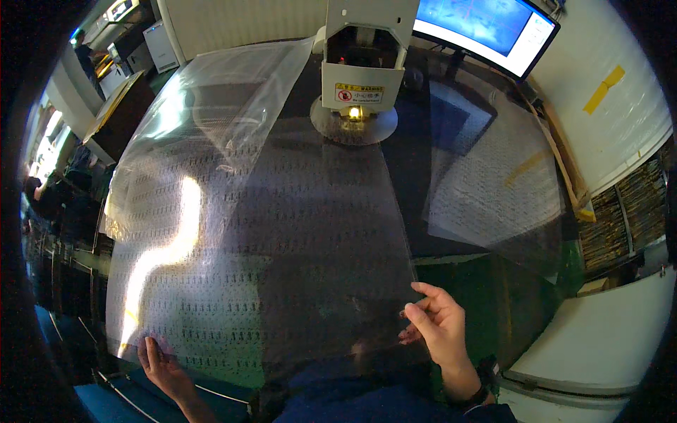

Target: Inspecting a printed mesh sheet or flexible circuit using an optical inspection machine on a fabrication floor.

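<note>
A large transparent film sheet point(324, 240) with rows of small dark printed marks spreads from under the machine head toward me. My left hand point(166, 368) grips its near left corner, thumb on top and fingers showing through the film beneath. At the near right edge my right hand point(438, 323) pinches the same sheet between thumb and fingers. The far part of the sheet passes by a round clear disc point(352, 127) under the machine head point(361, 63), where a small yellow lamp glows. A bright light reflection curves across the sheet's left half.
A clear plastic cover point(233, 92) lies over the sheet's far left. More printed films point(493, 183) rest to the right. Behind them stand a lit monitor point(486, 25) and a mouse point(413, 78). A white cabinet point(599, 331) is at lower right. People point(86, 60) appear at far left.
</note>
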Demonstrator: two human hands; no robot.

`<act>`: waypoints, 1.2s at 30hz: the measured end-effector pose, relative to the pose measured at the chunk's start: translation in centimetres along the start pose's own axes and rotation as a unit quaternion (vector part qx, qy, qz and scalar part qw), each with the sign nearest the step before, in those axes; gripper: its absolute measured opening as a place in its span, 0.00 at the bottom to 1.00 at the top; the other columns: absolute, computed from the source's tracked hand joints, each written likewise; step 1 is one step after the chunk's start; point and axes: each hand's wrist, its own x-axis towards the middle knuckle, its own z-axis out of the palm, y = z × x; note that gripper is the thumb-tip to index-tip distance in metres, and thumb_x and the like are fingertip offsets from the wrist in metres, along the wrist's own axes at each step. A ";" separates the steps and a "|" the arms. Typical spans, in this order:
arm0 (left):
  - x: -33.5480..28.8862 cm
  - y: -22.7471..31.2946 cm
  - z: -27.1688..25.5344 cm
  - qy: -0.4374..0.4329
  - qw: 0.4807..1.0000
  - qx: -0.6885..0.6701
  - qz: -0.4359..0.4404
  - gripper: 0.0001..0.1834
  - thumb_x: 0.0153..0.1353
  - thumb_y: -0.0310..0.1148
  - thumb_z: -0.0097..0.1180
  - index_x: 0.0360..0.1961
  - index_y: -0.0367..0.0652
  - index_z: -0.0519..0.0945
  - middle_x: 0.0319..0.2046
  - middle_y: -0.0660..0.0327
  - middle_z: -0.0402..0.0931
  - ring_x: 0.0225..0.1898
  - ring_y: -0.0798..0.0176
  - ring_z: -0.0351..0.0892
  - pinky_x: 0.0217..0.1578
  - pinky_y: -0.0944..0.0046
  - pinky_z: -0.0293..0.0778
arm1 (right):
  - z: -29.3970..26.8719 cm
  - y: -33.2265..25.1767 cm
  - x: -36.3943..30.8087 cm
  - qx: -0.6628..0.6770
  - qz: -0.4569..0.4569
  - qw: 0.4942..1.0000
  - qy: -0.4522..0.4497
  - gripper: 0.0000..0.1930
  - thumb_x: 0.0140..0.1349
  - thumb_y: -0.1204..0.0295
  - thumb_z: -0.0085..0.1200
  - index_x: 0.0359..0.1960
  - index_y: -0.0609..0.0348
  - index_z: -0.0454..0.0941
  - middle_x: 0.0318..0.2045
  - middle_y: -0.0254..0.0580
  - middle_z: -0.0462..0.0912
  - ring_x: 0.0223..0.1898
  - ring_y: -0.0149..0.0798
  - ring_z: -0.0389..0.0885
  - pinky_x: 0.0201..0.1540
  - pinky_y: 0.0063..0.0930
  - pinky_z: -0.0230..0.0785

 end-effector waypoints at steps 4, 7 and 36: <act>-0.3 -1.2 -0.1 -0.025 0.986 0.079 0.143 0.15 0.59 0.29 0.52 0.47 0.37 0.72 0.43 0.60 0.72 0.44 0.68 0.71 0.44 0.71 0.69 | 0.1 -0.6 0.2 0.002 -0.003 1.000 0.011 0.20 0.58 0.76 0.53 0.51 0.67 0.64 0.27 0.43 0.77 0.22 0.33 0.79 0.21 0.25 0.77; -0.6 -0.8 0.4 0.010 0.997 0.018 0.079 0.15 0.58 0.29 0.54 0.47 0.38 0.71 0.40 0.60 0.73 0.42 0.68 0.72 0.44 0.70 0.71 | 0.2 -0.7 0.4 0.010 -0.012 0.999 0.028 0.19 0.57 0.78 0.52 0.50 0.69 0.65 0.26 0.43 0.76 0.19 0.31 0.78 0.19 0.23 0.75; -2.0 0.8 2.7 0.019 0.999 -0.040 0.001 0.14 0.59 0.26 0.51 0.46 0.36 0.70 0.40 0.57 0.73 0.41 0.67 0.74 0.44 0.68 0.74 | -0.6 -1.2 1.2 -0.005 -0.022 1.000 0.011 0.20 0.57 0.76 0.53 0.51 0.66 0.65 0.28 0.43 0.77 0.23 0.32 0.79 0.22 0.24 0.77</act>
